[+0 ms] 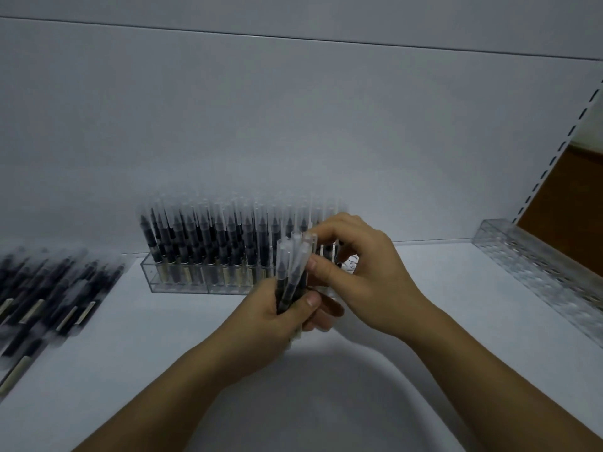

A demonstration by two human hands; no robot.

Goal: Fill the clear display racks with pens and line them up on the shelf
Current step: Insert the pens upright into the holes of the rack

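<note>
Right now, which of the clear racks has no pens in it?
The rack on the far right: its holes are bare. The middle rack holds rows of upright pens.

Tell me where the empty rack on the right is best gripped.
Grip the rack near its middle, across the narrow width by its two long walls, from above: it is long, lies flat on the shelf, and its top is unobstructed.

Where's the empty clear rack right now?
Head view: the empty rack lies far right on the shelf, beside the slotted upright, right of the right hand.
</note>
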